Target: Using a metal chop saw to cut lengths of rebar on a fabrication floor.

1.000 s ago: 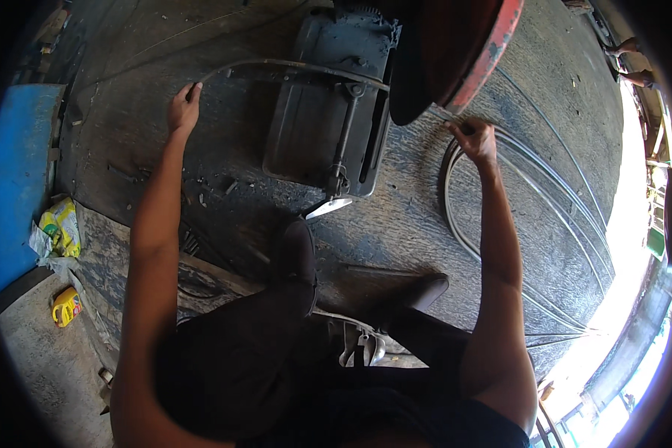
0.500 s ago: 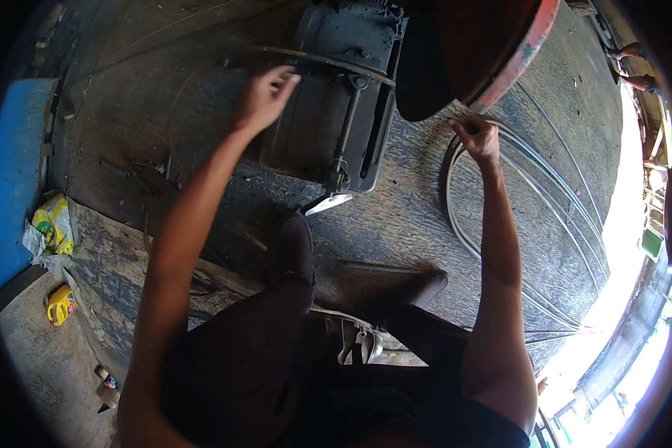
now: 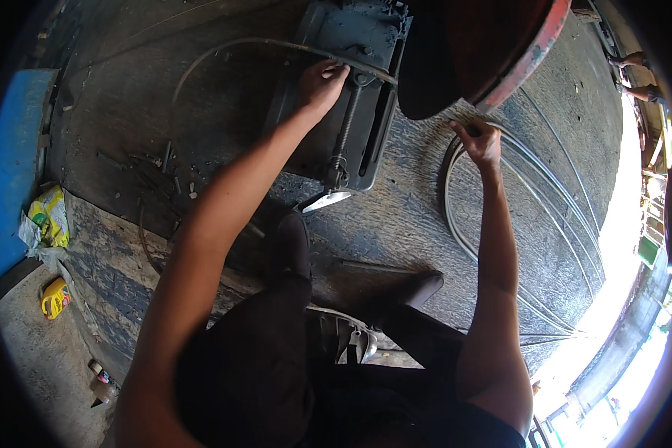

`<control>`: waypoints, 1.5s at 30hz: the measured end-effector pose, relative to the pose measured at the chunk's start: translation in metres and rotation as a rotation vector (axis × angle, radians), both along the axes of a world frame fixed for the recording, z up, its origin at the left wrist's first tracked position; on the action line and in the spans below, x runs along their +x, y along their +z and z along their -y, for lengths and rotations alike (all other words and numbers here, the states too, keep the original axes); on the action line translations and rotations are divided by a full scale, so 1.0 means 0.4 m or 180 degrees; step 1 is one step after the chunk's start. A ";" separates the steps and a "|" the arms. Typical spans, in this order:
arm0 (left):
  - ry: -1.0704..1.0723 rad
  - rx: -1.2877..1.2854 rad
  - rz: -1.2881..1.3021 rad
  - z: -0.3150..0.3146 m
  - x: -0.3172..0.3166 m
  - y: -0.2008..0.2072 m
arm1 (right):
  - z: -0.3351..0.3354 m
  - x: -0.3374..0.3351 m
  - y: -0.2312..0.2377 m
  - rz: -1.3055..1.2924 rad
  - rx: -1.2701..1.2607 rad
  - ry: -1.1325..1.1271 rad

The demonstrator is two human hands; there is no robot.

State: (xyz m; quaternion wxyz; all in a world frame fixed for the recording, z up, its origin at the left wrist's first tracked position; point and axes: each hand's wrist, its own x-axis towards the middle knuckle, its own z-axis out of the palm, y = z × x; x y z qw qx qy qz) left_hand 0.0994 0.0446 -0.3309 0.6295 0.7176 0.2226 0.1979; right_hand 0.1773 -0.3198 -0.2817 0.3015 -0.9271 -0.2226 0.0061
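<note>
A blue panel stood over on my left, with a yellow and green bag near its foot and a yellow jug lower down on the concrete. Small dark scraps lay strewn over the floor between those and my work. In front of me sat the dark metal base of the machine, a threaded screw running along it toward me. Just right of the base hung the big guard, black inside with a worn red rim, and it blocked my view of whatever lay behind it. My left shoe had its toe just beside a bright metal plate. Another person's legs showed at the far right.

The curved rod lay across the base, its right end near the guard, and bowed away leftward to the floor. My left hand was at the head of the screw, fingers half curled right below the rod; I couldn't fairly tell whether they touched either one. My right hand was pinched, thumb against finger, on the coiled rods just below the red rim, and they looped behind my forearm.
</note>
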 end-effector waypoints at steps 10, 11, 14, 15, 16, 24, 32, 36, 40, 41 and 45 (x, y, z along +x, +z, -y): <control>0.0174 0.0750 0.0171 -0.026 -0.007 0.077 | -0.002 0.104 -0.023 0.0635 0.0208 -0.0021; 0.0279 0.1175 0.0279 -0.061 0.008 0.089 | 0.004 0.100 -0.025 0.0736 0.0128 0.0162; 0.0307 0.2813 0.1191 -0.190 0.128 0.150 | 0.010 0.075 -0.022 0.0581 0.0124 0.0073; -0.0109 0.2994 0.0953 -0.227 0.157 0.168 | 0.008 0.066 -0.019 0.0456 0.0162 0.0003; -0.0532 0.3171 0.0695 -0.263 0.177 0.184 | 0.005 0.054 -0.016 0.0326 0.0056 -0.0046; -0.1897 0.3745 -0.0990 -0.378 0.175 0.223 | -0.010 0.038 0.006 0.0511 0.0167 -0.0040; -0.1764 0.3448 -0.1238 -0.373 0.061 0.250 | 0.006 0.006 -0.007 0.0207 -0.0023 -0.0174; -0.1755 0.3381 -0.1573 -0.364 0.052 0.266 | -0.004 0.022 -0.027 0.0028 0.0090 -0.0113; -0.1740 0.3383 -0.1771 -0.367 0.047 0.255 | -0.007 0.038 -0.048 0.0008 0.0225 -0.0063; -0.1724 0.3438 -0.1798 -0.367 0.043 0.248 | -0.005 0.037 -0.051 -0.0025 0.0192 -0.0063; -0.1634 0.3487 -0.1574 -0.364 0.024 0.222 | -0.005 0.026 -0.065 -0.0150 0.0098 -0.0108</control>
